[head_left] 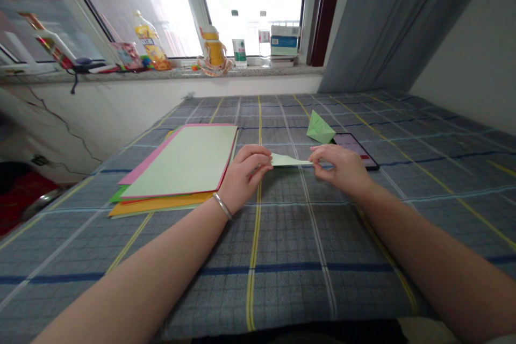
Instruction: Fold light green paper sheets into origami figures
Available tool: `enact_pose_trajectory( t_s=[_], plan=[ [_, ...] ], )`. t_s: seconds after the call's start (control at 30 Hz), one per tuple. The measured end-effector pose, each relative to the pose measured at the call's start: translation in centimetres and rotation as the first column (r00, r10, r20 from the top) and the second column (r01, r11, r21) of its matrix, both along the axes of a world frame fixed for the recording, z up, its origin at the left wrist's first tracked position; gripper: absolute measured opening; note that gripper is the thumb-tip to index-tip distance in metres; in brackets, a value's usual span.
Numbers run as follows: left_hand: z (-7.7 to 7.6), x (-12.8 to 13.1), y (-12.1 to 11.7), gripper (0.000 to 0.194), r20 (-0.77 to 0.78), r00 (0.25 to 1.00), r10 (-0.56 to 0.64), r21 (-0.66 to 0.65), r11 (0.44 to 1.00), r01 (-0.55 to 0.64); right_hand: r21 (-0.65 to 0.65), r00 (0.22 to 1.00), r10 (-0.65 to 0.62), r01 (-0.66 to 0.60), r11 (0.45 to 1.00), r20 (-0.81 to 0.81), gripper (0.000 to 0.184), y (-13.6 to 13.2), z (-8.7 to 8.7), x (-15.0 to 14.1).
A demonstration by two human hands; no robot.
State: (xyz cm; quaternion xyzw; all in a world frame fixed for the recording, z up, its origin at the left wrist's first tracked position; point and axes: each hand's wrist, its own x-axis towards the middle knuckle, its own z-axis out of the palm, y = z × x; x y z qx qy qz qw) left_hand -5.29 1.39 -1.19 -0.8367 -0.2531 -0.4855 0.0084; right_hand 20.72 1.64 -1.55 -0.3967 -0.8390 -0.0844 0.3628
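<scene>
A narrow piece of folded pale green paper (287, 160) stretches between my two hands, just over the plaid cloth. My left hand (250, 172), with a silver bangle at the wrist, pinches its left end. Thumb and fingertips of my right hand (338, 165) close on its right end. Beyond the right hand stands a green folded paper shape (320, 128) with pointed corners, beside a phone (355, 149) whose screen is lit. Left of my left hand lies a stack of coloured paper (181, 158), a pale green sheet on top.
A plaid cloth (282, 236) covers the surface under my arms. Along the windowsill (181, 72) stand a yellow drink bottle (151, 40), a yellow cup (213, 48), clear bottles (239, 48) and boxes (284, 42). A grey curtain (374, 21) hangs at the right.
</scene>
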Motion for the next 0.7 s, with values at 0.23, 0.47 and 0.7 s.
enact_pose_trajectory(
  t_s=[0.23,0.47,0.7],
  plan=[
    [-0.3,-0.4,0.6,0.006,0.06,0.995,0.076,0.01,0.997,-0.077,-0.055,0.996,-0.089,0.088,0.995,-0.028,0.012,0.4,-0.2,1.0],
    [-0.8,-0.5,1.2,0.008,0.135,0.987,0.085,-0.039,0.996,-0.08,-0.057,0.99,-0.131,0.129,0.99,-0.041,0.011,0.5,0.0,1.6],
    [-1.2,-0.7,1.9,0.007,0.183,0.979,0.084,-0.091,0.994,-0.069,-0.07,0.989,-0.151,0.15,0.986,-0.002,0.011,0.6,0.1,1.7]
  ],
)
